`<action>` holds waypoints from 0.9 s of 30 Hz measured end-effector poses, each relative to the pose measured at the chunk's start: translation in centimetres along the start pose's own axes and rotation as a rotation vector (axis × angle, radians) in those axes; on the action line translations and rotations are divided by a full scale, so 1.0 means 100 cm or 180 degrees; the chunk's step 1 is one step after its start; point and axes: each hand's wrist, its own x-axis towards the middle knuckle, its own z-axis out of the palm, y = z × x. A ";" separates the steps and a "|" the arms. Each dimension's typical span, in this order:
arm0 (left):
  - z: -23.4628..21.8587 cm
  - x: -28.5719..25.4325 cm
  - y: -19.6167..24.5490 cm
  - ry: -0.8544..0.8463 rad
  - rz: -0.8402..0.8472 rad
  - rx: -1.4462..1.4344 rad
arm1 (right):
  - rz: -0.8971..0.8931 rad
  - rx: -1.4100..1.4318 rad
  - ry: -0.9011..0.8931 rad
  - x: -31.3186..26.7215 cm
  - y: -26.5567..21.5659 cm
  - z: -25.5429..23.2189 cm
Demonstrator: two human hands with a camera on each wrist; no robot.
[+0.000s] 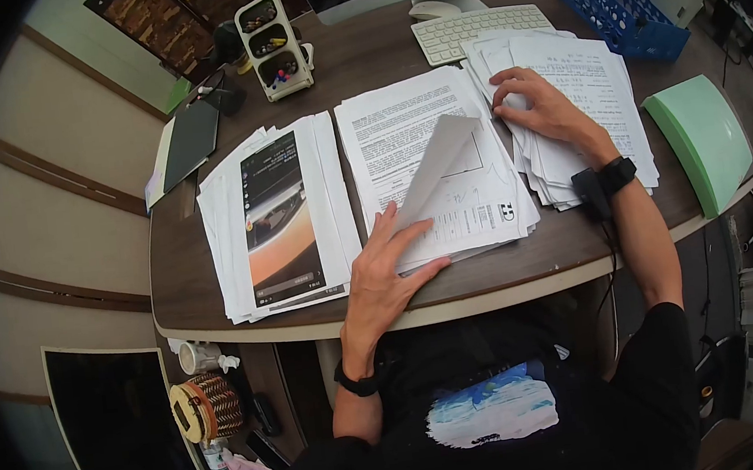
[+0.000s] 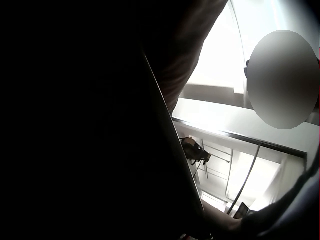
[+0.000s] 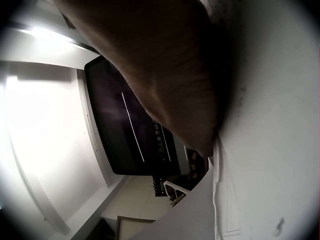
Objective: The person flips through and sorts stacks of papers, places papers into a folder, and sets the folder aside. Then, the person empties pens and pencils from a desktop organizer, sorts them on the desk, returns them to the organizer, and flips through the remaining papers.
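In the head view, the left hand (image 1: 379,280) lies with spread fingers at the near edge of the middle paper stack (image 1: 401,110). A partly lifted, folded-over sheet (image 1: 442,161) rises beside its fingers. The right hand (image 1: 550,109) rests on the right paper stack (image 1: 593,78), its fingers loosely bent near that stack's left edge; no sheet shows clearly between them. The left wrist view is mostly dark. In the right wrist view, the right hand (image 3: 165,75) is against white paper (image 3: 270,125), its fingertips hidden.
A third stack with a printed photo (image 1: 281,235) lies at left. Behind are a pen holder (image 1: 273,50), a keyboard (image 1: 484,32), a mouse (image 1: 435,10) and a blue rack (image 1: 628,20). A green pad (image 1: 703,145) sits at right.
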 end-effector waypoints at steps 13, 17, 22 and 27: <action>-0.002 -0.002 -0.007 0.0384 -0.1136 -0.1355 | 0.0021 0.0018 0.0017 0.001 0.002 -0.003; -0.003 -0.003 -0.012 0.0656 -0.1308 -0.1493 | -0.0002 0.0014 0.0043 0.001 0.001 -0.001; 0.000 0.002 -0.018 0.1022 -0.0932 -0.1560 | 0.0151 0.0018 -0.0091 -0.001 -0.009 -0.007; 0.005 0.002 -0.021 0.1345 -0.1038 -0.2027 | 0.0104 -0.0083 -0.0068 -0.002 -0.005 -0.002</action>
